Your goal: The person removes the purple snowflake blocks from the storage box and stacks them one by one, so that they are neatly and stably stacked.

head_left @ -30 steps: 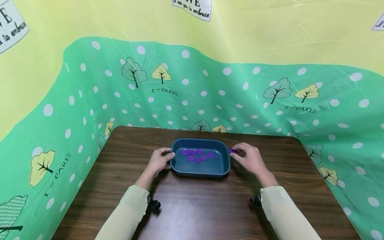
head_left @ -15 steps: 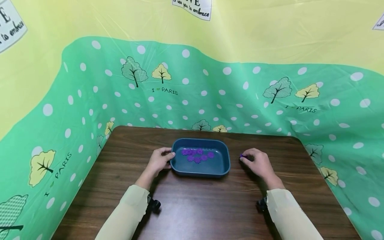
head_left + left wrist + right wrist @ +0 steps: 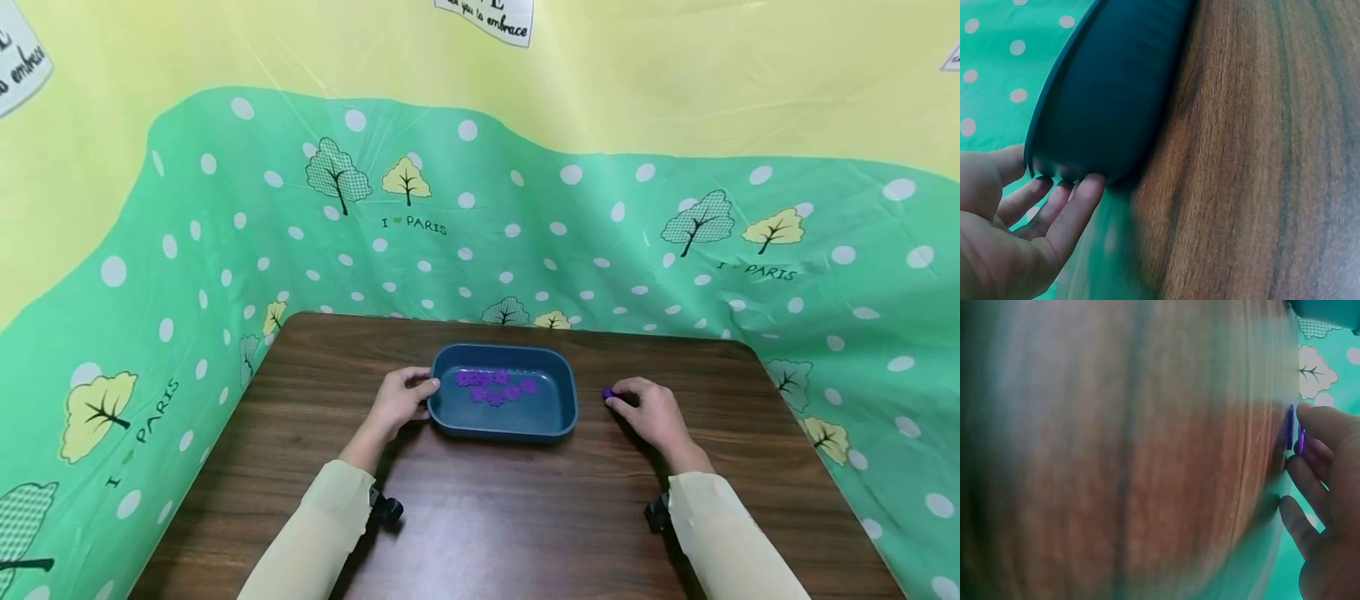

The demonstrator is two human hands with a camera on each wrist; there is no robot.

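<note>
My left hand (image 3: 399, 398) grips the left end of a dark blue plastic tray (image 3: 502, 432), thumb over the rim. In the left wrist view, the fingers (image 3: 1079, 209) reach against the tray's outer wall. Several small purple flower-shaped discs (image 3: 496, 400) lie inside the tray. Right of the tray, my right hand (image 3: 654, 410) is low over the table and pinches a purple disc (image 3: 607, 392) at its fingertips. In the right wrist view this disc (image 3: 1300, 439) shows edge-on between thumb and fingers, and a second purple shape (image 3: 1290, 428) shows close beside it at the table surface.
Everything stands on a dark brown wooden table (image 3: 517, 521) with rounded back corners. A green and yellow printed cloth (image 3: 480, 225) hangs behind it and along both sides. Black wrist cameras sit by both sleeves.
My right hand has moved right and slightly down, away from the tray's right rim, carrying purple to the table. My left hand and the tray have stayed put.
</note>
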